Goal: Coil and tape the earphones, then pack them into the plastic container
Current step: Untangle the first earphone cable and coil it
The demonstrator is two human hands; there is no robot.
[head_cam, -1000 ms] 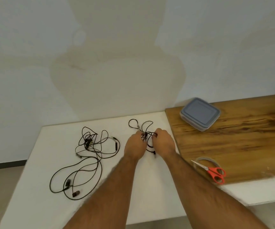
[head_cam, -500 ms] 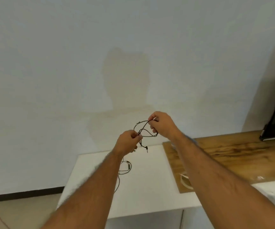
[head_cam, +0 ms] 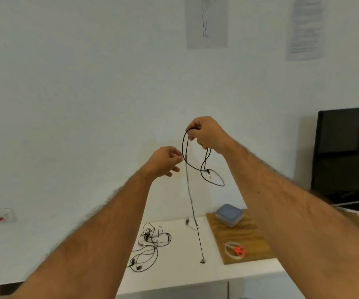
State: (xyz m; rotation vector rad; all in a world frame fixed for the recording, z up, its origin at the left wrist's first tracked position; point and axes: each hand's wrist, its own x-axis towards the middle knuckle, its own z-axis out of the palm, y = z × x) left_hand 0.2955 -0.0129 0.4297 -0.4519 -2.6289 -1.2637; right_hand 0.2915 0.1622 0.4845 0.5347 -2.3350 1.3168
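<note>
— Holding what, right hand (head_cam: pixel 207 133)?
— Pinched on the black earphone cable (head_cam: pixel 190 167), raised high above the desk (head_cam: pixel 180 270). Loops hang just under that grip; one strand drops toward the desk.
— Left hand (head_cam: pixel 163 161)?
— Fingers curled beside the strand; contact unclear, cannot tell.
— Rest?
— Second tangled earphones (head_cam: pixel 149 244) lie near the desk's left edge; lidded plastic container (head_cam: pixel 229 214) sits on the wooden board (head_cam: pixel 242 235).

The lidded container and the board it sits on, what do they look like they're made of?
The container looks like plastic: a see-through base under an opaque, matte grey-blue lid. The board looks like wood, brown with darker grain streaks and a slight sheen, though it could be a wood-look laminate.
</note>
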